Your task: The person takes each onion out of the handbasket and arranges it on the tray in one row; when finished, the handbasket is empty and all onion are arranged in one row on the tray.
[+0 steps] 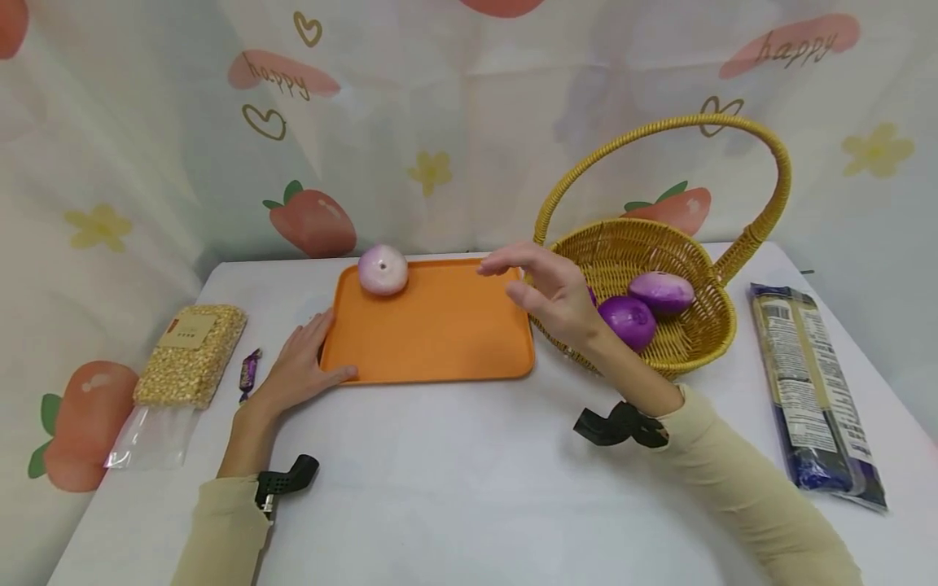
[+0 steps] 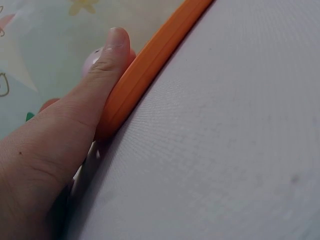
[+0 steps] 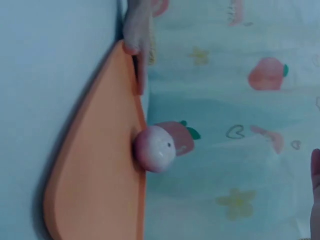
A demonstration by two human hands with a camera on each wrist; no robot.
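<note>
The white-covered counter [image 1: 440, 480] is occupied centrally by an orange tray [image 1: 432, 334], flanked by bagged yellow grain [image 1: 189, 362] and a purple-wrapped candy [image 1: 249, 373] at left, a wicker basket [image 1: 705, 303] and long flat packet [image 1: 813, 391] at right.

Staged indoors: fruit-print curtain [image 1: 498, 122] behind white table [image 1: 440, 472].

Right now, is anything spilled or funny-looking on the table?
Nothing looks spilled or broken. The only slightly odd thing is the round purple-and-white vegetable: it sits alone in the far left corner of the orange tray, instead of the middle.
</note>
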